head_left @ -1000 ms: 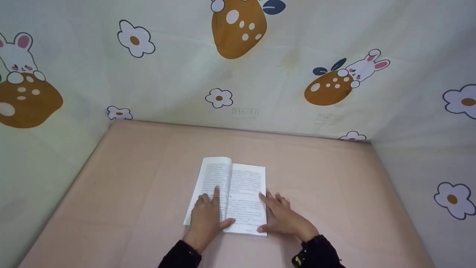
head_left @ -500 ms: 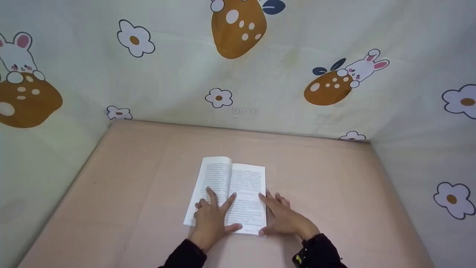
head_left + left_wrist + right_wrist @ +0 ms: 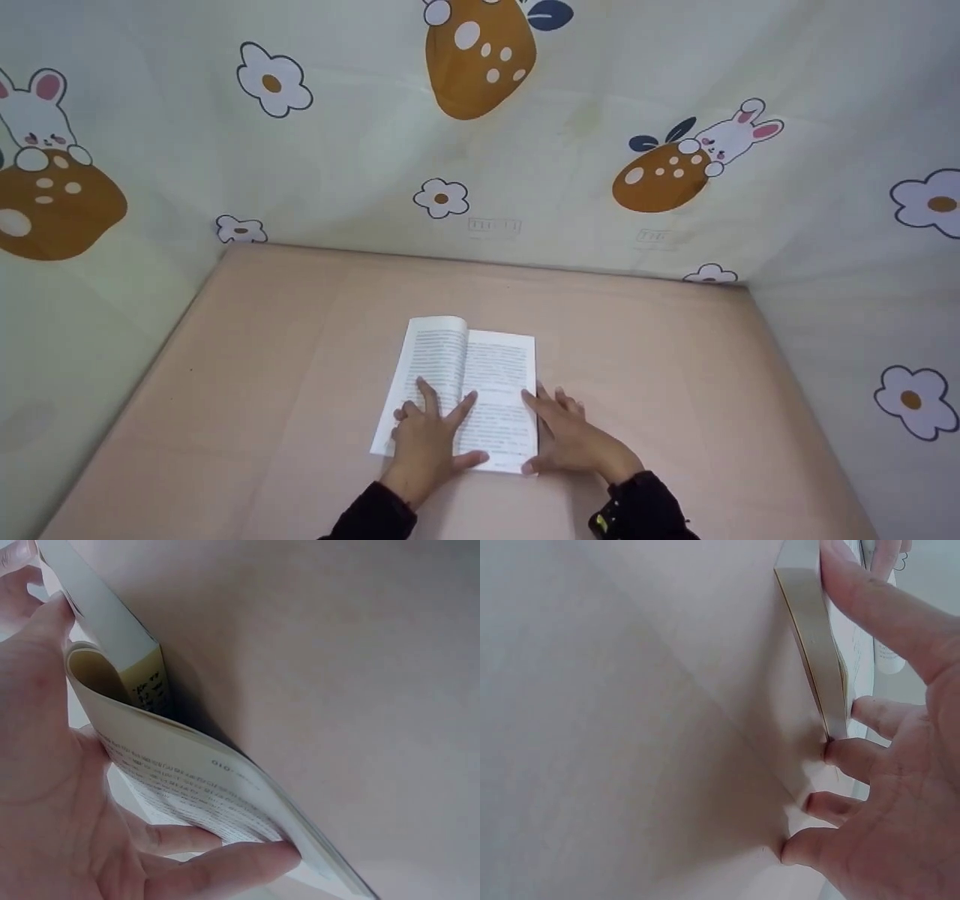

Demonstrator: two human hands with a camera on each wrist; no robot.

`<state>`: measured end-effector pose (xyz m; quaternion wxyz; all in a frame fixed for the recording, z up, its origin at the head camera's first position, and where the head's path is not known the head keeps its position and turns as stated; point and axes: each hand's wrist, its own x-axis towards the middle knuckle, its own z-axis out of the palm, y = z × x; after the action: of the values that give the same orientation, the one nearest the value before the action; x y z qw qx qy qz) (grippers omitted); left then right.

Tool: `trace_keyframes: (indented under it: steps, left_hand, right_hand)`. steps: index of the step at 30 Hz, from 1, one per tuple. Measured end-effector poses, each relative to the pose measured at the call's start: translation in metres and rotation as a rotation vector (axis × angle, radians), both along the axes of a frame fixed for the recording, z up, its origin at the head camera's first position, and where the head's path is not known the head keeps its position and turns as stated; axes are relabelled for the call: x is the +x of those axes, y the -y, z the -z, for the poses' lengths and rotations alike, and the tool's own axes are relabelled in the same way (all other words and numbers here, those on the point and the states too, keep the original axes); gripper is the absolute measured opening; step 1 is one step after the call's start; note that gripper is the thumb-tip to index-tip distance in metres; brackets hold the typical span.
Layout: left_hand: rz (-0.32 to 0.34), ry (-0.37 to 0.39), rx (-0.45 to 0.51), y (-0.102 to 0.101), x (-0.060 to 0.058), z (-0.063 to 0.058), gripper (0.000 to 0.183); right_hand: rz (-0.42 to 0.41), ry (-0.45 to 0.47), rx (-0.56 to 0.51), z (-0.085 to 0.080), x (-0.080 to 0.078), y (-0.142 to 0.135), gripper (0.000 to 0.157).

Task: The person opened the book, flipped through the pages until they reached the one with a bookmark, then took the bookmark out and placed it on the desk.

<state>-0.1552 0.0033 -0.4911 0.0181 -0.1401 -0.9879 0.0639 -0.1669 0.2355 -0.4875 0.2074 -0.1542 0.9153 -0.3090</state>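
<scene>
An open paperback book point(image 3: 499, 367) with printed pages lies on the table, its left pages bulging up in a curve near the fold. My left hand point(image 3: 426, 442) is spread across its lower half. Thumb and index finger reach onto the right page, while the other fingers rest on the left page point(image 3: 202, 780). At the right edge, my right hand point(image 3: 574, 441) touches the right page with thumb and index fingertip. Its other fingers stand beside the page block point(image 3: 817, 645), with some fingertips on the tabletop. The palms hide nothing of the book's upper half.
A pink-beige cloth point(image 3: 300, 337) covers the table around the book. Pale fabric walls point(image 3: 360, 135) printed with rabbits, flowers and brown fruit shapes enclose it at the back and both sides. Dark sleeves point(image 3: 375, 514) cover the wrists.
My left hand has shifted slightly right, its index finger swinging from the left page over to the fold and right page. My right hand stays nearly still at the right edge.
</scene>
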Motion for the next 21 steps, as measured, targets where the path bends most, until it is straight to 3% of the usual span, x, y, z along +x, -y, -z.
trace_keyframes:
  steps: [16,21]
  left_hand:
    - [0.018,-0.018,-0.029,0.0,-0.001,0.004,0.085]
    - [0.018,-0.014,-0.079,-0.001,-0.0004,0.0052,0.088]
  right_hand:
    - [0.019,-0.021,0.004,0.0021,-0.0001,0.0013,0.103]
    - [0.022,-0.03,0.021,0.0026,0.0006,0.003,0.101]
